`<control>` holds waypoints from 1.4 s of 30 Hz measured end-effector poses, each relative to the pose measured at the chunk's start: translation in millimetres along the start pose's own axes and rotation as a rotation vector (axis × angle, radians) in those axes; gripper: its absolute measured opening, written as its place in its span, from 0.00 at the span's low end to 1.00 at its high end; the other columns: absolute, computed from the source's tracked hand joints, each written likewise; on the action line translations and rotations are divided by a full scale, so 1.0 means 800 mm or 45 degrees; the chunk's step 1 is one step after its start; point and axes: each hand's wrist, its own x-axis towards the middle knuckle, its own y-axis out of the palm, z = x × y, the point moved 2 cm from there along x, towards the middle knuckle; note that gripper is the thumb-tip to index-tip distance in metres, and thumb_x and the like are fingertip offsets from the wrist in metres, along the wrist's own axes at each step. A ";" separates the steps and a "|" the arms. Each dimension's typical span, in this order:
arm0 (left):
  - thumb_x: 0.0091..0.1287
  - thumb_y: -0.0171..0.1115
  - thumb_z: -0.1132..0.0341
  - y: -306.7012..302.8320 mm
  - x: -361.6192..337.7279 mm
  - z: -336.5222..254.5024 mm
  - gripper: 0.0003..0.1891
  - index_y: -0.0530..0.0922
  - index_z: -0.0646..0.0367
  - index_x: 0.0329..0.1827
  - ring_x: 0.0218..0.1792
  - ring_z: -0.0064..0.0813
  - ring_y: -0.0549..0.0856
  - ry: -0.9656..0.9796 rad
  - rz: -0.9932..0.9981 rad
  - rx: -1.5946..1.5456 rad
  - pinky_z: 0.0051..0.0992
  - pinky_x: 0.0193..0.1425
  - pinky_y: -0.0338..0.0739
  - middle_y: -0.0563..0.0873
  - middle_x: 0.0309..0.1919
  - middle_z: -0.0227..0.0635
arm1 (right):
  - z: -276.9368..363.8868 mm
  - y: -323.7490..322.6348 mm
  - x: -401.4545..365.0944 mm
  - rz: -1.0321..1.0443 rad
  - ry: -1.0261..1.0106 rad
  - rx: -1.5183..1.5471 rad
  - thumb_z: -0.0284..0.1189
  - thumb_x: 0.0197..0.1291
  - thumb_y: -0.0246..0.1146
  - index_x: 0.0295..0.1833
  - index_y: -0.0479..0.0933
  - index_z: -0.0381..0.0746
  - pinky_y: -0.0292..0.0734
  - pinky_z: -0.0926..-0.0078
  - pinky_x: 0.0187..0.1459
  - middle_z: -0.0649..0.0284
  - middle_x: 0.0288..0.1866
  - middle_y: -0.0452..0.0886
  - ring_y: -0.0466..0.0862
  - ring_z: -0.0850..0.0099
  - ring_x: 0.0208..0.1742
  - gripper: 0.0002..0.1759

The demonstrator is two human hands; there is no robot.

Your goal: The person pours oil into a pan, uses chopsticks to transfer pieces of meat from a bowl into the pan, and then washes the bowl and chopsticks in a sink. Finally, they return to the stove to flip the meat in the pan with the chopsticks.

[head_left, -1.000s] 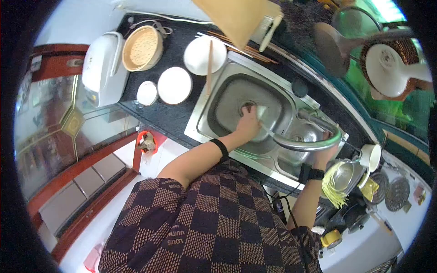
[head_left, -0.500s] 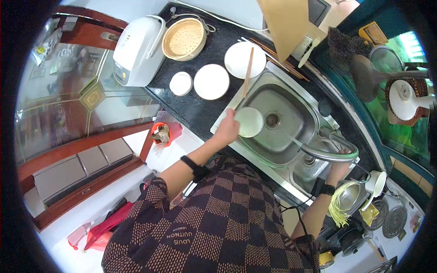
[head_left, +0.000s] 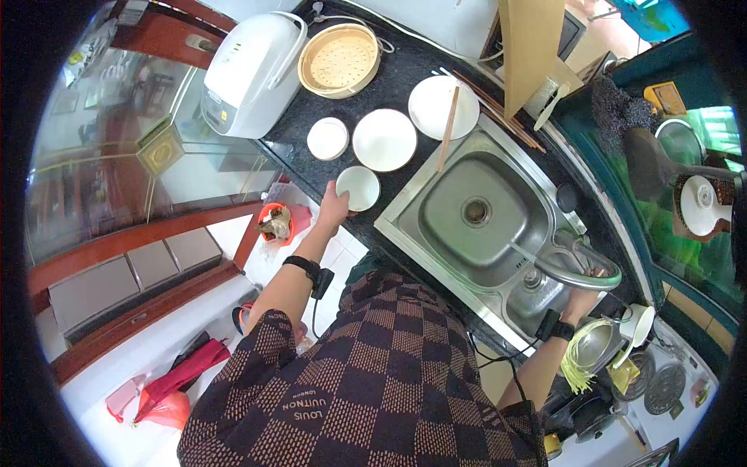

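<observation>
My left hand (head_left: 334, 206) grips the rim of a small white bowl (head_left: 359, 189), its fingers closed on the near left side. The bowl is over the dark counter, close to its front edge. Just beyond it are a larger white bowl (head_left: 384, 140) and a small white dish (head_left: 327, 138). My right hand (head_left: 580, 302) is at the curved metal faucet (head_left: 580, 274), at the right end of the steel sink (head_left: 476, 179). The spout covers most of its fingers, so their grip is hidden.
Chopsticks (head_left: 449, 128) lie across a white plate (head_left: 436, 105) by the sink. A wicker basket (head_left: 337, 62) and a white rice cooker (head_left: 253, 74) stand at the back left. Green strands (head_left: 577, 362) hang over a strainer (head_left: 595, 342) at right.
My left hand has carried the small bowl from above the sink leftward to over the counter. My right hand stays by the faucet. The view has shifted slightly.
</observation>
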 end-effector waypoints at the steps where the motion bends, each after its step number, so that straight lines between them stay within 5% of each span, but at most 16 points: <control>1: 0.72 0.56 0.64 -0.007 0.016 0.016 0.23 0.69 0.63 0.67 0.47 0.42 0.88 -0.003 -0.003 -0.003 0.36 0.42 0.86 0.84 0.53 0.50 | 0.001 -0.001 0.000 -0.029 -0.024 -0.025 0.27 0.74 0.57 0.74 0.68 0.30 0.67 0.70 0.70 0.52 0.72 0.76 0.77 0.62 0.69 0.26; 4: 0.70 0.60 0.52 -0.042 0.056 0.020 0.23 0.77 0.63 0.56 0.44 0.30 0.83 0.076 -0.293 0.222 0.31 0.51 0.76 0.85 0.45 0.39 | 0.025 -0.012 -0.018 0.009 0.077 -0.018 0.29 0.74 0.58 0.73 0.70 0.32 0.70 0.67 0.68 0.47 0.69 0.78 0.79 0.58 0.67 0.26; 5: 0.71 0.59 0.51 -0.060 0.093 0.039 0.22 0.77 0.61 0.55 0.41 0.27 0.82 0.119 -0.296 0.029 0.29 0.45 0.76 0.85 0.41 0.36 | 0.053 -0.021 -0.035 0.063 0.202 0.009 0.31 0.74 0.59 0.73 0.71 0.33 0.72 0.64 0.65 0.47 0.66 0.81 0.81 0.56 0.64 0.26; 6: 0.70 0.61 0.47 -0.067 0.078 -0.006 0.28 0.77 0.64 0.59 0.46 0.32 0.85 0.087 -0.217 -0.160 0.31 0.52 0.78 0.87 0.45 0.43 | 0.123 -0.030 -0.061 -0.074 -0.199 -0.342 0.31 0.72 0.60 0.68 0.76 0.35 0.76 0.62 0.59 0.43 0.62 0.82 0.84 0.52 0.59 0.21; 7: 0.71 0.61 0.49 -0.070 0.070 -0.043 0.28 0.75 0.64 0.62 0.42 0.28 0.85 0.030 -0.182 -0.175 0.29 0.47 0.78 0.86 0.45 0.39 | 0.109 -0.028 -0.067 -0.078 -0.191 -0.354 0.31 0.72 0.60 0.68 0.76 0.35 0.76 0.62 0.59 0.43 0.62 0.82 0.84 0.52 0.59 0.21; 9: 0.72 0.60 0.53 -0.071 0.095 -0.064 0.27 0.71 0.64 0.66 0.40 0.30 0.87 -0.081 -0.050 -0.219 0.33 0.44 0.82 0.86 0.48 0.41 | 0.071 -0.004 -0.089 0.519 0.076 -0.390 0.33 0.71 0.62 0.57 0.83 0.33 0.78 0.63 0.51 0.50 0.43 0.89 0.87 0.58 0.43 0.17; 10: 0.72 0.60 0.53 -0.072 0.107 -0.067 0.27 0.71 0.64 0.66 0.40 0.30 0.87 -0.085 -0.041 -0.215 0.33 0.44 0.82 0.86 0.48 0.41 | 0.081 -0.002 -0.098 0.517 0.084 -0.395 0.33 0.71 0.62 0.57 0.83 0.33 0.78 0.63 0.51 0.50 0.43 0.89 0.87 0.58 0.43 0.17; 12: 0.73 0.55 0.60 -0.067 0.129 -0.070 0.24 0.69 0.65 0.67 0.40 0.34 0.89 -0.159 -0.033 -0.256 0.35 0.43 0.86 0.85 0.50 0.43 | 0.156 0.013 -0.126 0.936 -0.107 -0.050 0.35 0.69 0.65 0.59 0.83 0.35 0.78 0.68 0.48 0.54 0.39 0.89 0.87 0.65 0.41 0.19; 14: 0.73 0.53 0.63 -0.070 0.151 -0.059 0.23 0.69 0.65 0.67 0.41 0.36 0.89 -0.116 0.040 -0.317 0.35 0.43 0.87 0.85 0.51 0.45 | 0.214 0.028 -0.141 1.003 0.021 0.089 0.36 0.69 0.67 0.60 0.83 0.37 0.78 0.72 0.48 0.57 0.40 0.89 0.86 0.71 0.43 0.20; 16: 0.72 0.49 0.70 -0.065 0.146 -0.059 0.22 0.67 0.66 0.68 0.41 0.40 0.90 -0.079 0.029 -0.426 0.35 0.40 0.88 0.85 0.51 0.47 | 0.235 0.052 -0.145 1.022 -0.014 0.088 0.39 0.71 0.64 0.65 0.81 0.44 0.79 0.70 0.49 0.58 0.47 0.89 0.87 0.69 0.46 0.21; 19: 0.71 0.49 0.71 -0.077 0.138 -0.050 0.22 0.67 0.66 0.68 0.42 0.40 0.89 -0.004 -0.054 -0.492 0.34 0.39 0.88 0.85 0.51 0.48 | 0.256 0.079 -0.149 1.010 0.035 0.224 0.40 0.72 0.63 0.64 0.81 0.41 0.79 0.73 0.48 0.60 0.46 0.90 0.87 0.73 0.45 0.21; 24: 0.70 0.51 0.69 -0.118 0.061 -0.054 0.20 0.74 0.65 0.63 0.41 0.30 0.87 0.214 -0.201 -0.169 0.30 0.35 0.84 0.86 0.49 0.42 | 0.236 0.110 -0.160 0.896 0.071 0.320 0.40 0.74 0.61 0.60 0.83 0.38 0.78 0.73 0.45 0.62 0.39 0.91 0.88 0.72 0.40 0.19; 28: 0.71 0.52 0.69 -0.112 0.002 -0.043 0.20 0.74 0.64 0.64 0.36 0.26 0.85 0.147 -0.009 0.048 0.28 0.32 0.80 0.86 0.47 0.43 | 0.242 0.125 -0.165 0.968 -0.084 0.100 0.44 0.75 0.58 0.54 0.84 0.38 0.80 0.64 0.44 0.56 0.38 0.90 0.89 0.60 0.40 0.21; 31: 0.70 0.52 0.70 -0.084 -0.002 -0.018 0.23 0.72 0.65 0.69 0.46 0.40 0.88 0.285 0.037 0.361 0.36 0.48 0.83 0.87 0.50 0.52 | 0.267 0.139 -0.169 0.982 -0.158 -0.061 0.48 0.74 0.56 0.50 0.84 0.37 0.80 0.57 0.45 0.48 0.38 0.88 0.88 0.50 0.41 0.24; 35: 0.69 0.51 0.71 -0.051 0.001 -0.015 0.26 0.71 0.64 0.71 0.54 0.47 0.87 0.370 0.109 0.420 0.38 0.55 0.81 0.86 0.53 0.55 | 0.318 0.138 -0.172 0.981 -0.230 -0.122 0.48 0.73 0.58 0.47 0.83 0.36 0.78 0.52 0.44 0.43 0.38 0.84 0.85 0.44 0.41 0.25; 42: 0.70 0.51 0.70 -0.037 0.003 -0.031 0.31 0.67 0.59 0.78 0.38 0.39 0.91 0.222 0.148 0.344 0.32 0.40 0.86 0.87 0.53 0.55 | 0.321 0.152 -0.189 0.840 -0.303 0.111 0.46 0.73 0.59 0.47 0.83 0.35 0.77 0.52 0.43 0.43 0.37 0.84 0.84 0.43 0.40 0.23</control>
